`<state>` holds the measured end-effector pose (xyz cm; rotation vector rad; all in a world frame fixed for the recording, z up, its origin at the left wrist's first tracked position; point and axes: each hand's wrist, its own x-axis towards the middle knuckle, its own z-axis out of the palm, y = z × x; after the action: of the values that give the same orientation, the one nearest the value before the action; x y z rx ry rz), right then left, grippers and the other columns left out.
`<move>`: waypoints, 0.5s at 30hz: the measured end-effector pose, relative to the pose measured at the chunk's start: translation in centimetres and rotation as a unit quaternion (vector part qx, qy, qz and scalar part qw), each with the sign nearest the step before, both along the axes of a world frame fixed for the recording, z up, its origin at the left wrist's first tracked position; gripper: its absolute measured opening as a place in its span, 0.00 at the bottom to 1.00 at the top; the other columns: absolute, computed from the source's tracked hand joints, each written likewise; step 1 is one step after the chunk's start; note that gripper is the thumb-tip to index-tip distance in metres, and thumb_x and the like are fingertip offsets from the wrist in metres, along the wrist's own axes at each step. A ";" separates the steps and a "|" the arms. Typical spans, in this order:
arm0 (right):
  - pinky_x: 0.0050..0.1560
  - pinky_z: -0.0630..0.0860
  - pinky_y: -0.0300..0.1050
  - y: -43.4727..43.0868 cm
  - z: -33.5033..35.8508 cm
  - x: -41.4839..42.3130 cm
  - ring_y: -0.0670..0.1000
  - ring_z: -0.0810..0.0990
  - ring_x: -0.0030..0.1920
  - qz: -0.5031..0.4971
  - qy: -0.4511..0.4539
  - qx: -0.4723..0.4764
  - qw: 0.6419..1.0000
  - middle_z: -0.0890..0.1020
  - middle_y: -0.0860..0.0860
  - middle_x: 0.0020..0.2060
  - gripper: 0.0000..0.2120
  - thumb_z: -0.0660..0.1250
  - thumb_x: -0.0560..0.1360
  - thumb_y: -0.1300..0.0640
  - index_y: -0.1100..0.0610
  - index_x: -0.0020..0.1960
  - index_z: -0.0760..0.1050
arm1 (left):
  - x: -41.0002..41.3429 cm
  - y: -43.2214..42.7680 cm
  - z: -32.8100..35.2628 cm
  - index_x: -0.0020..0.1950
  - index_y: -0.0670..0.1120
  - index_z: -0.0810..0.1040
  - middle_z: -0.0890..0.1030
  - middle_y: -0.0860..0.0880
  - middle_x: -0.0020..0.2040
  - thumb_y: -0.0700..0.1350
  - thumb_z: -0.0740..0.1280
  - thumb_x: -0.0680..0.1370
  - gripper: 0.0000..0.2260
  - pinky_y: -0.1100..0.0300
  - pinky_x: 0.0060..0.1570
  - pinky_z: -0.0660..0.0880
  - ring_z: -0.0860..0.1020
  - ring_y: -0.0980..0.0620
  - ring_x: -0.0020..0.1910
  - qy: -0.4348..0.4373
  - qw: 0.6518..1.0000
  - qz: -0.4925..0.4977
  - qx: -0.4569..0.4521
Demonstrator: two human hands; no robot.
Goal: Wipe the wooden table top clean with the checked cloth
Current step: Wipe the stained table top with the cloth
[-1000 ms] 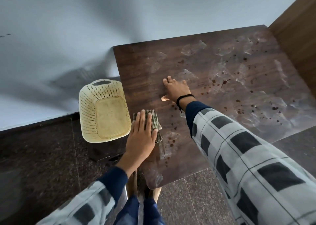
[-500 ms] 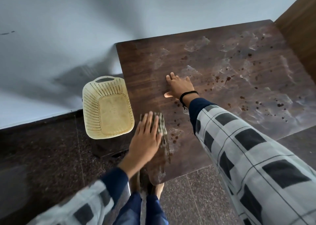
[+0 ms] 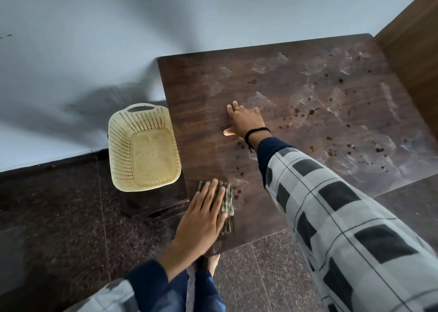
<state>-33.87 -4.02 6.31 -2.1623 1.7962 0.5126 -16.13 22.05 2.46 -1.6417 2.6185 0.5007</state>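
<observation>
Two hands flat, fingers extended | left hand [image 3: 203,219] pressing one cloth [image 3: 227,201] | right hand [image 3: 246,122] on table [image 3: 196,112] | one basket [image 3: 142,145]

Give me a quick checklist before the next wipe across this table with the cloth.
1. Checked cloth flat under left hand: ok.
2. Cloth fully on the table top, not over the near-left edge: ok, though close to it.
3. Right hand braced flat on the wood: ok.
4. Wiping path free of objects: ok, but the right hand and sleeve lie across it.
5. Dark spots gone: not ok, many remain to the right.
6. Cloth dampness: cannot tell.
</observation>
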 end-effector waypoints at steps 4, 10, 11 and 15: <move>0.75 0.55 0.69 0.1 0.0 0.1 0.56 0.60 0.78 -0.001 -0.004 0.006 1.000 0.53 0.53 0.81 0.43 0.69 0.77 0.40 0.56 0.81 0.52 | -0.8 -1.6 0.3 0.82 0.42 0.49 0.46 0.41 0.82 0.56 0.50 0.86 0.29 0.46 0.78 0.55 0.46 0.43 0.81 -0.003 0.998 0.056 0.011; 0.76 0.55 0.68 0.2 0.0 -0.1 0.56 0.60 0.78 -0.005 -0.007 0.001 1.000 0.53 0.53 0.82 0.43 0.70 0.77 0.40 0.56 0.81 0.52 | 0.3 5.2 0.2 0.82 0.42 0.52 0.48 0.40 0.82 0.58 0.49 0.85 0.29 0.45 0.75 0.59 0.50 0.42 0.81 -0.005 0.999 -0.029 0.014; 0.76 0.55 0.69 0.2 0.1 -0.1 0.56 0.60 0.78 -0.006 -0.009 0.002 1.000 0.53 0.53 0.82 0.43 0.69 0.77 0.40 0.56 0.81 0.52 | 0.5 5.3 0.2 0.82 0.42 0.54 0.49 0.41 0.82 0.58 0.51 0.85 0.30 0.46 0.74 0.58 0.51 0.43 0.81 -0.006 0.999 -0.041 0.008; 0.76 0.53 0.68 0.2 0.2 -0.1 0.55 0.58 0.79 -0.008 -0.010 0.005 1.000 0.52 0.52 0.82 0.43 0.69 0.77 0.40 0.55 0.82 0.51 | 1.1 3.8 0.4 0.82 0.43 0.55 0.52 0.41 0.82 0.58 0.56 0.84 0.31 0.47 0.73 0.58 0.54 0.44 0.81 -0.014 0.996 -0.091 -0.021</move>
<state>-33.93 -3.85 6.51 -2.1380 1.7948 0.4920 -15.01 25.84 2.86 -1.3912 2.7401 0.4149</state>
